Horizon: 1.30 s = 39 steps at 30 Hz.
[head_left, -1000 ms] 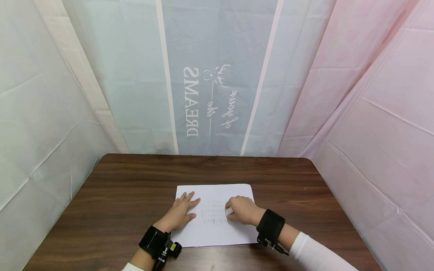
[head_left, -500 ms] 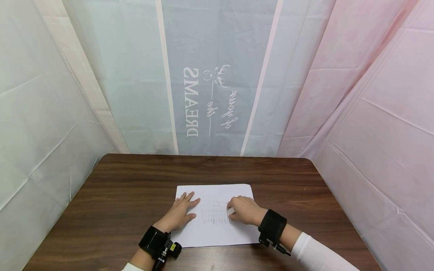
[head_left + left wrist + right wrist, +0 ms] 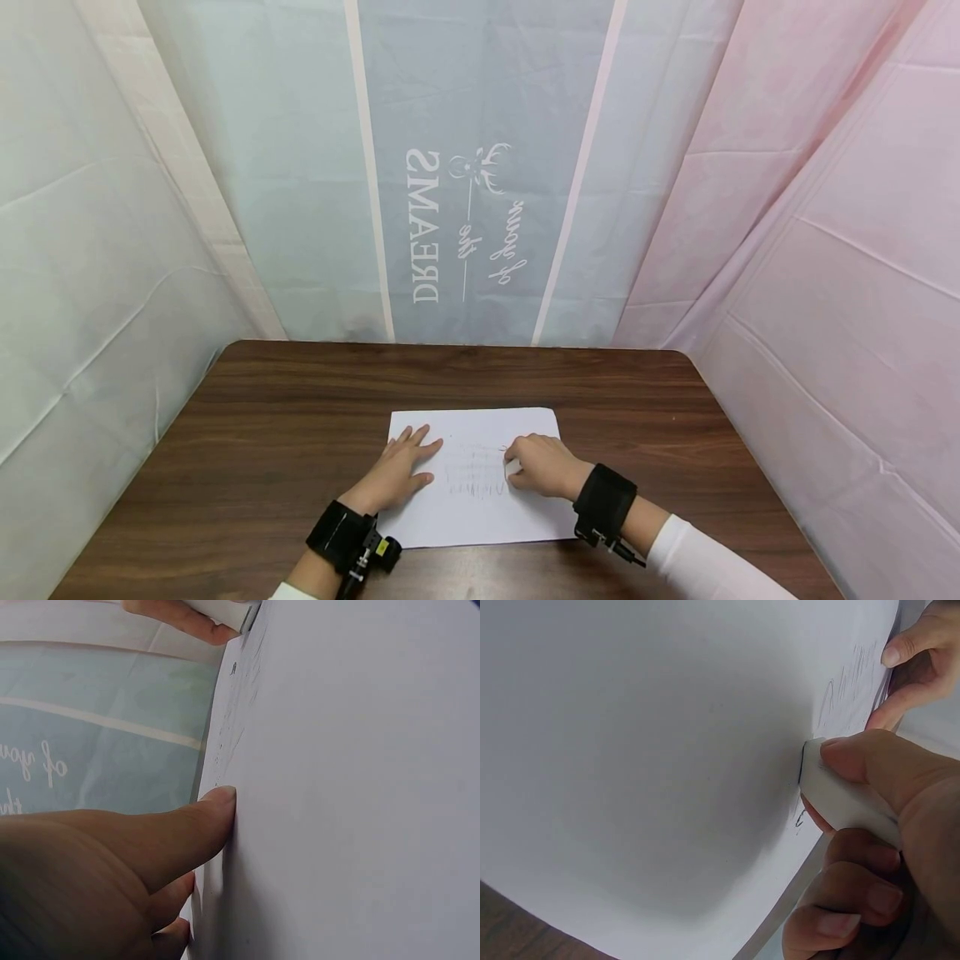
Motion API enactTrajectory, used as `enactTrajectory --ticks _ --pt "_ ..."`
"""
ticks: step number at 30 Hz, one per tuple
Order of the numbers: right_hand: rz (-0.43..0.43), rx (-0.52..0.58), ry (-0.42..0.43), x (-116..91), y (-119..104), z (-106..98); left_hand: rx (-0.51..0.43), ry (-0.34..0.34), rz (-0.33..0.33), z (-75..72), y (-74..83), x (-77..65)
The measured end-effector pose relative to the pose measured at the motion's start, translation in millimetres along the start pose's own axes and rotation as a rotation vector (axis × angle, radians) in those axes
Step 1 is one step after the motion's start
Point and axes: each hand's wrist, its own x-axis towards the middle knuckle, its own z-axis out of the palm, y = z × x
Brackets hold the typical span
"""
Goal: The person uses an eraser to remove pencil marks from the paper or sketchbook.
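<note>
A white sheet of paper [image 3: 472, 521] lies on the brown table, with faint dark pencil-like marks [image 3: 474, 475] across its middle. My left hand [image 3: 397, 471] rests flat on the paper's left part, fingers spread. In the left wrist view its thumb [image 3: 202, 821] lies on the sheet beside the marks. On the right part of the sheet, my right hand [image 3: 547, 465] pinches a white eraser [image 3: 844, 795] between thumb and curled fingers. The eraser's dark-edged end meets the paper beside the strokes in the right wrist view. Part of the eraser is hidden by the fingers.
The wood-grain table [image 3: 300, 417] reaches back to a pale blue printed curtain [image 3: 480, 100]. White and pinkish cloth hangs along both sides. Each wrist wears a black camera strap [image 3: 603, 500].
My right hand has shifted slightly to the right with the eraser, uncovering a bit more of the marks. The left hand and the paper stay where they were.
</note>
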Motion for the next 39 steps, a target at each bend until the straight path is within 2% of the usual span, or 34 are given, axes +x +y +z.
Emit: enactTrajectory --ticks 22,29,33,39 --pt "0.029 0.007 0.002 -3.4 6.3 2.0 0.013 0.001 0.005 4.0 1.4 0.7" --pt "-0.001 0.0 -0.009 -1.8 11.9 -0.2 0.019 0.003 0.008 4.6 1.2 -1.0" --pt "-0.017 0.049 -0.027 0.1 15.1 -1.0 0.021 0.005 0.006 3.1 0.3 -1.0" --pt "-0.068 0.077 -0.02 1.2 7.3 -3.8 0.019 0.006 0.008 0.5 0.8 -1.7"
